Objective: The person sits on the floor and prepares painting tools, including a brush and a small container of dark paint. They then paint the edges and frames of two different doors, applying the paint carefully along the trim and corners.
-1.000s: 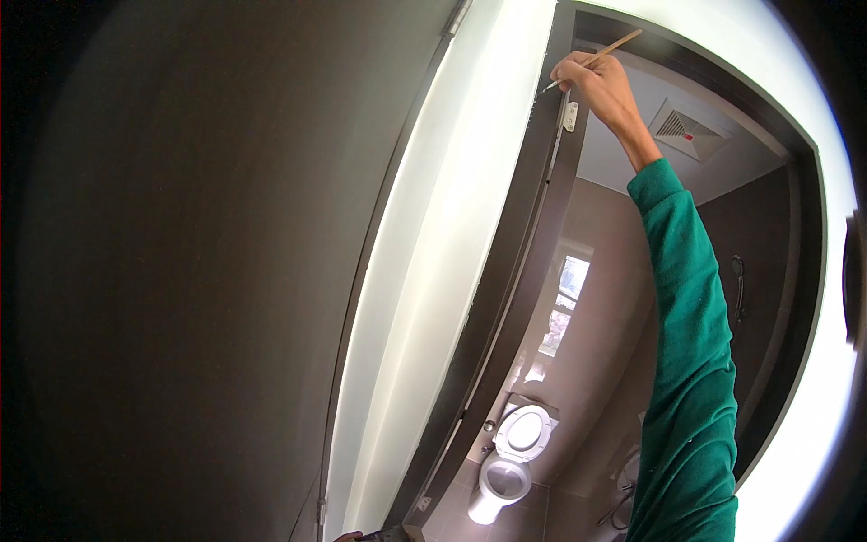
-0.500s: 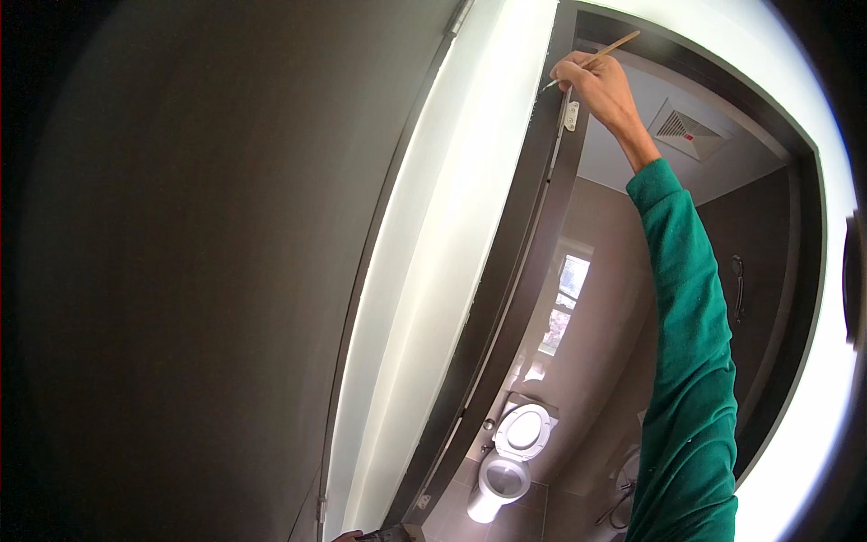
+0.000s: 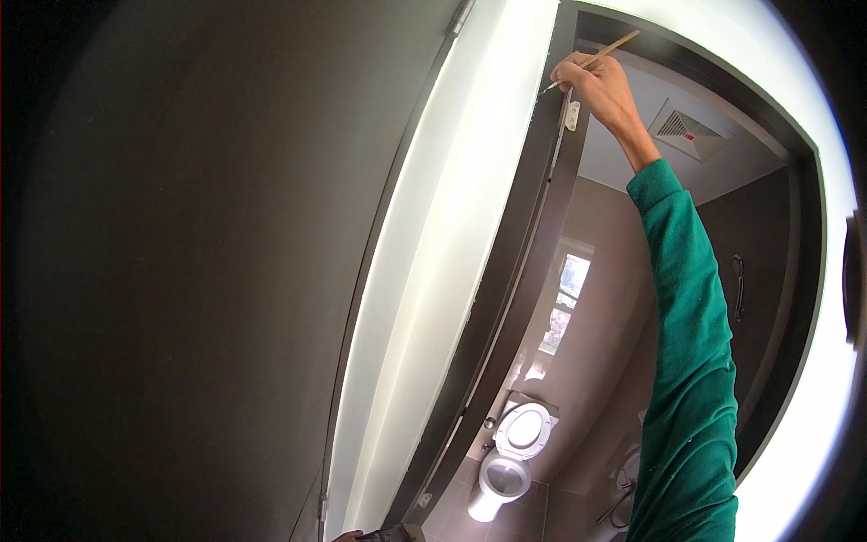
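Observation:
High at the upper middle, my right hand [image 3: 596, 83] is closed in a pinch on a thin paintbrush [image 3: 621, 41] with a light wooden handle. The brush slants down to the left, and its fine tip meets the edge of the dark door frame [image 3: 515, 212], beside the white wall strip [image 3: 452, 194]. Small pale specks mark that edge. At the bottom rim, only a sliver of my left hand [image 3: 347, 537] shows, against a dark, blotchy object [image 3: 390, 535] cut off by the picture's edge.
A large dark door panel [image 3: 199, 271] fills the left side. A metal hinge plate [image 3: 573, 116] sits on the jamb below my right hand. Through the doorway are a white toilet [image 3: 501, 479], a ceiling vent [image 3: 690, 134] and a hand shower [image 3: 740, 285].
Almost nothing differs. My right hand and the brush stay at the same spot on the frame's edge.

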Available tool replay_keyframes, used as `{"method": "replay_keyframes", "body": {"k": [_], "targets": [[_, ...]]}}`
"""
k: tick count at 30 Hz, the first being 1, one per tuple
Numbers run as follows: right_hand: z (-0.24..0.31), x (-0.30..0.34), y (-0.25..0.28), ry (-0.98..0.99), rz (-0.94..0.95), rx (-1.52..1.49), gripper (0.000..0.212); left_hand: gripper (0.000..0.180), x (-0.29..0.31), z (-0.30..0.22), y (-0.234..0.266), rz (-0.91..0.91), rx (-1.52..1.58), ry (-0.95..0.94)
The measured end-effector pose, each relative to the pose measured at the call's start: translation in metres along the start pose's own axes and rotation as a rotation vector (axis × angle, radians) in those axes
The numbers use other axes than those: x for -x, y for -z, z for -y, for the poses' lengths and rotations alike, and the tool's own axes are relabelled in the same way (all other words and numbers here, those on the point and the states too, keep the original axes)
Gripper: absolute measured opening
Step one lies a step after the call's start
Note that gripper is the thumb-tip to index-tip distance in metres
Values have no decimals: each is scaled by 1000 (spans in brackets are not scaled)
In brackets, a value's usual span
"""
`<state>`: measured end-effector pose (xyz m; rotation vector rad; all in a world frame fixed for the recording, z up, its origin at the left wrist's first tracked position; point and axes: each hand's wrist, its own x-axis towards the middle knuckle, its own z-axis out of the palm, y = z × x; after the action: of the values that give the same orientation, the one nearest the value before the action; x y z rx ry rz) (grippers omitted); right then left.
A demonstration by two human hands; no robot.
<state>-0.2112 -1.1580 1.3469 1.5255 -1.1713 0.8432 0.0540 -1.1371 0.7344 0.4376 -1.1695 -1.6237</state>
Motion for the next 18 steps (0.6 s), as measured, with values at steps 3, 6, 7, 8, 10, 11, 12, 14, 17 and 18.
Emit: {"method": "replay_keyframes", "body": {"k": [3,6,7,8,10,11,12,14,17,18], "targets": [[-4,-1,-2,7,-1,16,24,49,1,-4,-2,-8,18,29],[-8,-5,-4,38,-49,-6,26,48,2,2,1,-18,9,-4],[-9,-6,-3,53,-72,-18,26,48,3,4,2,-15,14,-9],[-11,-7,0,71,-84,-52,27,48,3,6,3,-10,18,-14],[-16,-8,11,107,-104,-114,27,48,4,7,1,0,21,-4],[-15,-3,19,125,-150,-151,27,48,4,5,-1,3,19,10],[-11,7,28,140,-196,-190,27,47,5,4,-2,4,14,27],[1,38,44,122,-263,-277,28,47,3,16,0,32,-26,-5],[35,112,40,28,-291,-371,27,47,5,9,-4,-28,-85,-80],[40,142,42,-3,-240,-491,26,47,2,4,-10,-31,-91,-92]]}}
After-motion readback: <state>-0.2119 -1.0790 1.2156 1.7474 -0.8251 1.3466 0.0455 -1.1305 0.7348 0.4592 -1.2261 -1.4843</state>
